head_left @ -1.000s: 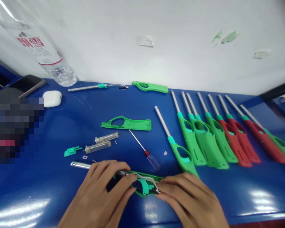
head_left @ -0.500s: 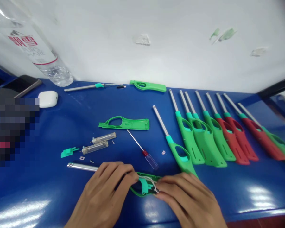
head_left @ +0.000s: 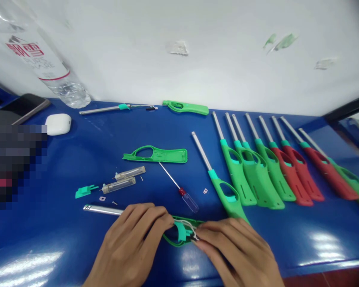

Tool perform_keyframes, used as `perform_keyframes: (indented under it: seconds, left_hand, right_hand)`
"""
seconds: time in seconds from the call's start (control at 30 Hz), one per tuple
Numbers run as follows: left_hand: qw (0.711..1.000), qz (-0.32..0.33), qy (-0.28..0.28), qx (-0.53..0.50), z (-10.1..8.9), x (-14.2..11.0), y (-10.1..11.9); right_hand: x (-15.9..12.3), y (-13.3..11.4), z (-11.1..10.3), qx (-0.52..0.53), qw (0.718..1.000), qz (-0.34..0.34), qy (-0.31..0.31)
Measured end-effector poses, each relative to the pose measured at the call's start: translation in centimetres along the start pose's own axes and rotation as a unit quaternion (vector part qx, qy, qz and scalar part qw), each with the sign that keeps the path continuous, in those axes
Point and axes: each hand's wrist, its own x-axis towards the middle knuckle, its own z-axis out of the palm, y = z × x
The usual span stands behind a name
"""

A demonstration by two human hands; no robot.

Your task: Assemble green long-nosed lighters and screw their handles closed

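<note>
At the front of the table lies an opened green lighter shell [head_left: 171,242], with a metal tube [head_left: 101,210] reaching out to the left. My left hand [head_left: 134,241] is closed over the joint of tube and shell, its fingertips pressed together. Inside the shell are a teal trigger [head_left: 182,232] and a white wire [head_left: 188,223]. With bent fingers my right hand [head_left: 237,249] pinches a small black igniter [head_left: 194,236] at the wire's end; my fingers partly hide it. The shell's right end is covered by this hand.
Ahead lie another shell half [head_left: 170,155], a screwdriver [head_left: 182,191], clear fuel tanks [head_left: 119,184] and a teal trigger [head_left: 85,191]. Several assembled lighters [head_left: 265,179] line the right. A bottle [head_left: 56,75], white case [head_left: 58,124] and phone [head_left: 26,105] stand or lie left.
The teal trigger and black igniter have shifted slightly inside the shell under my right fingers. Both hands keep nearly the same place; the whole view has moved a little.
</note>
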Motion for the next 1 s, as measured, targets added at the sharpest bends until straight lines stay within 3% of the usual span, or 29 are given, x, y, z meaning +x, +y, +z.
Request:
perform_keyframes:
  seconds: [0.4, 1.0]
  left_hand:
    - [0.999, -0.016, 0.038, 0.013, 0.3, 2.1, 0.4]
    - [0.999, -0.014, -0.022, -0.044, 0.2, 0.5, -0.5]
  right_hand:
    - [0.0, -0.1, -0.2, 0.01, 1.0, 0.0, 0.002]
    - [0.2, -0.7, -0.5, 0.027, 0.999, 0.033, 0.014]
